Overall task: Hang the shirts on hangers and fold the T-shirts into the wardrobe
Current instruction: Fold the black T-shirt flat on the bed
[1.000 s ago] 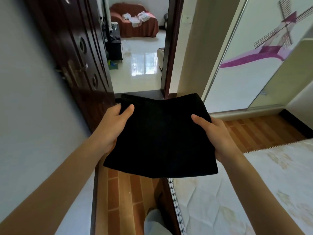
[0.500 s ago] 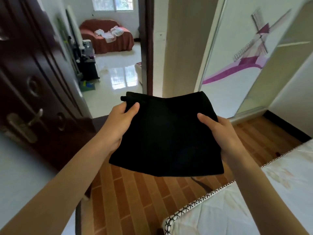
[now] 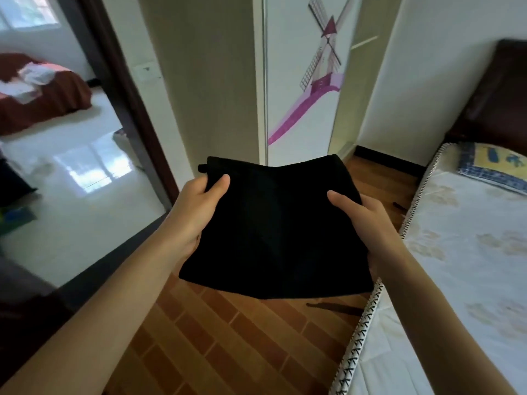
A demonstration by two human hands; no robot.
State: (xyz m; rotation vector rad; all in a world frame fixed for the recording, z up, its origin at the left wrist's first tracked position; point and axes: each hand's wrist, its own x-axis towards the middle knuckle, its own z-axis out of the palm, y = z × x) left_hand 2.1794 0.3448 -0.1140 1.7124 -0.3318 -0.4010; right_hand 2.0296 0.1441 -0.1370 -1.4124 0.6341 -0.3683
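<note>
A folded black T-shirt (image 3: 273,226) lies flat between both hands at chest height, above the wooden floor. My left hand (image 3: 196,212) grips its left edge, thumb on top and fingers underneath. My right hand (image 3: 362,223) grips the right edge the same way. Straight ahead stands the wardrobe, its sliding door (image 3: 302,81) showing a purple windmill picture. A narrow gap shows at the door's right side; the inside is hidden.
An open doorway (image 3: 74,166) on the left leads to a tiled room with a red sofa (image 3: 42,101). A bed with a patterned mattress (image 3: 462,266) and a pillow (image 3: 493,169) fills the right side. Wooden floor (image 3: 242,337) lies between the two.
The view has swung right, from the doorway and dark door toward the wardrobe and bed. Both hands keep the same hold on the folded black T-shirt.
</note>
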